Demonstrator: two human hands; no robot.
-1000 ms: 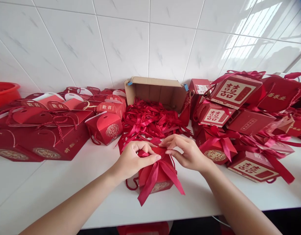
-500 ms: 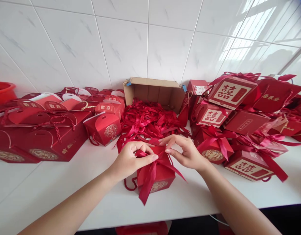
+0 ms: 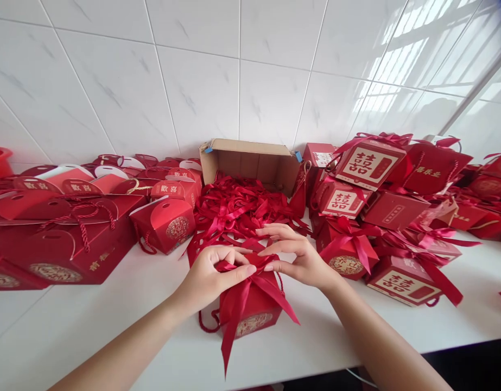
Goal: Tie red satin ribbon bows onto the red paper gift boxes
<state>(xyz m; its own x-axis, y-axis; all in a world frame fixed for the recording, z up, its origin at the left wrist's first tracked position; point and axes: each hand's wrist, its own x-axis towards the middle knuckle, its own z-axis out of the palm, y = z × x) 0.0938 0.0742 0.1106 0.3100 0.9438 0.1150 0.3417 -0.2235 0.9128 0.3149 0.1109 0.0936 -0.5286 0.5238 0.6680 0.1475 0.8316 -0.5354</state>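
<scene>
A small red gift box [image 3: 258, 303] with a gold round pattern stands on the white table before me. Across its top lies a red satin ribbon [image 3: 239, 298] tied in a bow, its two tails hanging over the front. My left hand [image 3: 213, 274] is closed, pinching the bow's left side between thumb and fingers. From the right, my right hand [image 3: 305, 262] holds the other side of the bow between thumb and forefinger, its remaining fingers stretched out. The knot is partly hidden by the fingers. A twisted red cord [image 3: 205, 328] loops out at the box's left side.
Behind the hands, a cardboard box [image 3: 250, 145] on its side spills a heap of red ribbons [image 3: 234, 203]. Untied red boxes [image 3: 163, 225] crowd the left. Ribboned boxes [image 3: 370, 163] are stacked at the right. A tiled wall [image 3: 209, 81] rises behind the table [image 3: 152, 336].
Both hands stay at the bow. The right fingers have stretched out more, and the ribbon tails now spread wider over the box's front. The view has shifted slightly.
</scene>
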